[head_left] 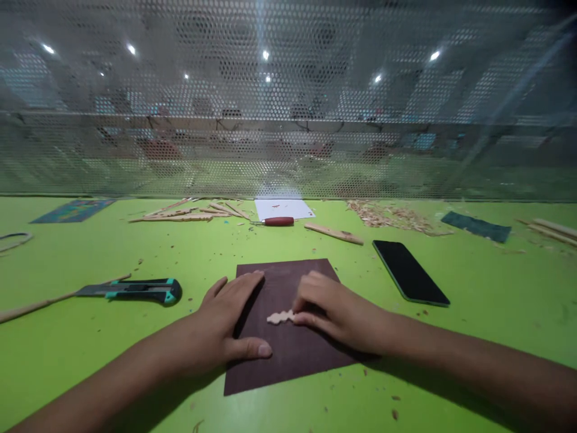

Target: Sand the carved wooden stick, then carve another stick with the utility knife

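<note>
A dark brown sheet of sandpaper (288, 367) lies flat on the green table in front of me. My left hand (232, 319) rests on its left side with fingers spread and thumb stretched out, holding nothing. Over the right half of the sheet, my right hand (336, 310) pinches a small pale carved wooden piece (279, 317) with a wavy outline. The piece's left end sticks out toward my left thumb and lies at the sandpaper's surface; its right end is hidden by my fingers.
Left is a utility knife (144, 290) beside a thin stick (40, 307); right, a phone (410, 273). Farther back are a red-handled tool (278, 221), a white paper (283, 207), a wooden strip (333, 233), shavings (392, 216) and a dark green strip (475, 226), before a perforated screen (288, 138).
</note>
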Demonstrator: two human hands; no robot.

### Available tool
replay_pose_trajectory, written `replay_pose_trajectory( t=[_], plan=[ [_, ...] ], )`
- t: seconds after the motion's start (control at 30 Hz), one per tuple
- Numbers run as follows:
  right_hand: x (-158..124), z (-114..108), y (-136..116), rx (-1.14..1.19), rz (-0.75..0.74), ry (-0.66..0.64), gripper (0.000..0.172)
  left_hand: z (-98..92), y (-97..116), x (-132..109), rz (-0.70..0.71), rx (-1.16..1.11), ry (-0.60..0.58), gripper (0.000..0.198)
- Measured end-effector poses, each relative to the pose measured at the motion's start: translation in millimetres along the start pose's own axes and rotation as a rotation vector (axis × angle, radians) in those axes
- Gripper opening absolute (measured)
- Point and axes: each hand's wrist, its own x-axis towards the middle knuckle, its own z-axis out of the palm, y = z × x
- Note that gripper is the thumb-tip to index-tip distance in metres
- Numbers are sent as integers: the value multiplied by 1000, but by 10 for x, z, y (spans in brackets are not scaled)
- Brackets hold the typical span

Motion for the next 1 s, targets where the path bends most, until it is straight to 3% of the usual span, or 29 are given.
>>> replay_pose_trajectory(
  t=[0.2,0.43,0.6,0.83,1.0],
  plan=[
    [75,-1,67,-50,171,142,11,48,-94,43,0,102,-1,111],
    [-171,72,-247,-55,168,94,10,65,-127,63,16,143,1,108],
    [-250,-17,-175,-66,225,95,11,21,-63,68,-2,154,-41,113],
    [-272,-36,-161,-100,174,84,12,-10,-9,61,-14,223,-73,109],
    [-318,-140,-26,-168,149,126,17,26,-13,-8,-98,332,-43,103]
  ],
)
